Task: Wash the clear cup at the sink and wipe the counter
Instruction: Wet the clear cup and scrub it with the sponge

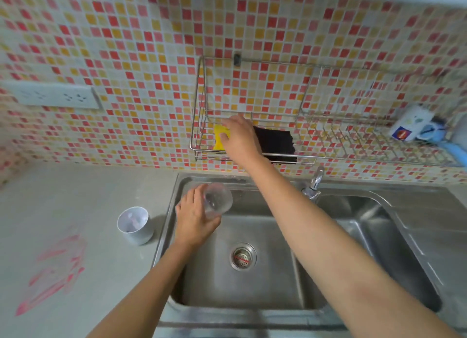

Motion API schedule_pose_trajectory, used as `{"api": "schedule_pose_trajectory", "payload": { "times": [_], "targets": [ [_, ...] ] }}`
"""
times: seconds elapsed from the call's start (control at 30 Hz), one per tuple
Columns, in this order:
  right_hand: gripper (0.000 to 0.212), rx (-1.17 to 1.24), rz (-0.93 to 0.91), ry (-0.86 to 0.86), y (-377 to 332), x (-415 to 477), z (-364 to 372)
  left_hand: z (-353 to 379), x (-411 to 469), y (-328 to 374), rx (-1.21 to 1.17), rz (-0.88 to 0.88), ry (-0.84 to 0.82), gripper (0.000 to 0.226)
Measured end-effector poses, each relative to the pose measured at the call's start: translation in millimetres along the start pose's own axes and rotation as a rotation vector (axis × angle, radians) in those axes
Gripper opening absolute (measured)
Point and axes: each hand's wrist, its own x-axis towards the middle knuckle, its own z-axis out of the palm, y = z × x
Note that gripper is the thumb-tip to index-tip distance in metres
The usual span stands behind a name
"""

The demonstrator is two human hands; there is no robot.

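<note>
While the cup (217,203) is gripped by the left hand (194,217) over the sink (252,274), the sponge (221,137) above it is pinched by the right hand (238,138), so the tilted cup could be dropped through inattention.

Table (75,186): pale stone surface with a steel double sink (404,211) set into it; one white cup (134,225) stands upright just left of the sink, red smears (55,269) nearer the front. Wire wall rack (202,150): yellow sponge (219,138), black cloth (275,144).
</note>
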Motion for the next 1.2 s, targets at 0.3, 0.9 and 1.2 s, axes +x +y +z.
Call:
{"api": "schedule_pose_trajectory", "payload": {
  "times": [0.3, 0.9, 1.2],
  "targets": [
    [0.050, -0.145, 0.199, -0.240, 12.9, 55.9, 41.1, -22.3, 27.8, -16.4, 0.034, -0.004, 0.032, 0.080],
    [0.027, 0.058, -0.389, 0.048, 64.9, -122.2, 18.1, -19.1, 52.8, 1.0, 0.046, 0.211, -0.126, 0.084],
    [0.028, 0.116, -0.194, 0.078, 65.1, -157.3, 22.0, 2.9, 52.0, 25.4, 0.147, 0.257, -0.135, 0.076]
  ]
}}
